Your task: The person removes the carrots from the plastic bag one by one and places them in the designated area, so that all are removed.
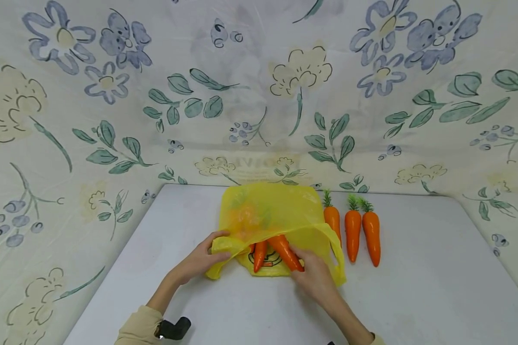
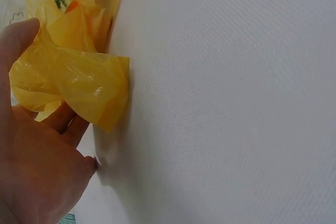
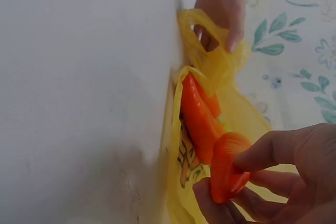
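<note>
Yellow bag (image 1: 285,206) is lying mouth toward me, my left hand (image 1: 205,258) pinching its edge and my right hand (image 1: 315,274) gripping one carrot (image 1: 285,251) in the opening (its floppy plastic could be snagging that, ngl), with three loose carrots (image 1: 352,235) sitting rightward, at least one more showing inside.

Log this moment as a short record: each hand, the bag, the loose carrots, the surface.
left hand: holds the yellow bag near its opening
right hand: grips an orange carrot at the bag's opening
bag: lying down, more carrots inside
loose carrots: three, right of the bag, one partly hidden
surface: white table
</note>
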Demonstrator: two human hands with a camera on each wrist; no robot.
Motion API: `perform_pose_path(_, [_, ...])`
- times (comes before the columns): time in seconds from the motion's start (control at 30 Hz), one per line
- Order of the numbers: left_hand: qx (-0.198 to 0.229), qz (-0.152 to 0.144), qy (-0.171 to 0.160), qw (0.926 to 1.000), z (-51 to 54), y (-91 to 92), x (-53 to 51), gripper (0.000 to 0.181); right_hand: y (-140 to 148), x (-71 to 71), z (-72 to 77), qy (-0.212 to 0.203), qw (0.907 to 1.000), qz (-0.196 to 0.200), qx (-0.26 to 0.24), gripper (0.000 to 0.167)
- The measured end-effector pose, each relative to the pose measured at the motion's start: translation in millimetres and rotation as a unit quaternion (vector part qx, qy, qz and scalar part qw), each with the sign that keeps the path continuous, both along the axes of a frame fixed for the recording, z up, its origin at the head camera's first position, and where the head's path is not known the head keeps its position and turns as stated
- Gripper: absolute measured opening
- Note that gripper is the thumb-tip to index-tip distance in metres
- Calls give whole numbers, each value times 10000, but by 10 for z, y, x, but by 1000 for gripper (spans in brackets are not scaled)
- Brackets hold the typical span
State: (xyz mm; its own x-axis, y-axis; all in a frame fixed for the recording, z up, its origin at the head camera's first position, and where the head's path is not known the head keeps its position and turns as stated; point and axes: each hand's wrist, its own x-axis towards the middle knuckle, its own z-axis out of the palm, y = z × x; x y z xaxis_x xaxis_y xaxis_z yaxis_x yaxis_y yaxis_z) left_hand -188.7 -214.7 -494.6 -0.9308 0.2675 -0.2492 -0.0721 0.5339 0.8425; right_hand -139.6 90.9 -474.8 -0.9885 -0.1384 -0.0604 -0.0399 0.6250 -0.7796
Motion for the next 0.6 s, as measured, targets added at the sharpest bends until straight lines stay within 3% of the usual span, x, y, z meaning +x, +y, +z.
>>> perform_pose_path(0.6, [-92,69,-35,9999,-7,1,1,65,121,148,-9,132,9976,465,492,52])
